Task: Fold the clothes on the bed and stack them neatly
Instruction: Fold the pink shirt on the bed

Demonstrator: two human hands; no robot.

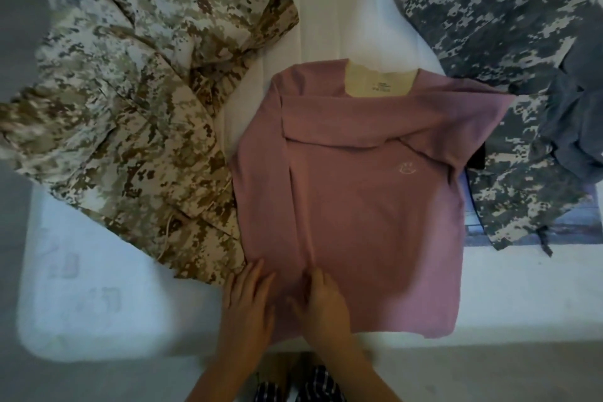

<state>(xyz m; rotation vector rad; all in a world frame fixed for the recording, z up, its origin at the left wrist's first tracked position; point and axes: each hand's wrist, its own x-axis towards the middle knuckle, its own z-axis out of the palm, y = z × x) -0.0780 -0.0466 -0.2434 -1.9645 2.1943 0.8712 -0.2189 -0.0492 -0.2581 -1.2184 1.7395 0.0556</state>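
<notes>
Down at six o'clock, both hands are on the near hem of the pink shirt [359,212]. The left hand [248,300] lies flat, fingers straight and together, pressing the hem's left corner onto the bed [98,303]. It has hold of nothing. The right hand [323,303] sits just beside it, on the cloth at the foot of a long crease [303,222]. Its fingers look bent, but the blur hides whether they pinch the fabric or only press it, so I cannot tell.

Now the shirt itself: its long axis runs six to twelve, hem at the hands, collar [380,81] at the far end. One sleeve is folded across the chest, and the left side looks turned in along that crease. The right side spreads wide toward two o'clock.

Here's what matters: the unfolded cloth lies at three o'clock from the hands, and both hands are bunched at the shirt's seven o'clock corner. The right hand is nearer, so I'd expect it to travel along the hem before that side can come over.

Farther out, a tan camouflage garment [130,108] is heaped from nine to eleven, touching the shirt's left edge. A grey camouflage garment [505,42] sprawls from one to three, with blue-grey cloth [571,127] crumpled on it. Neither looks folded, so my guess is it's early in the job.
</notes>
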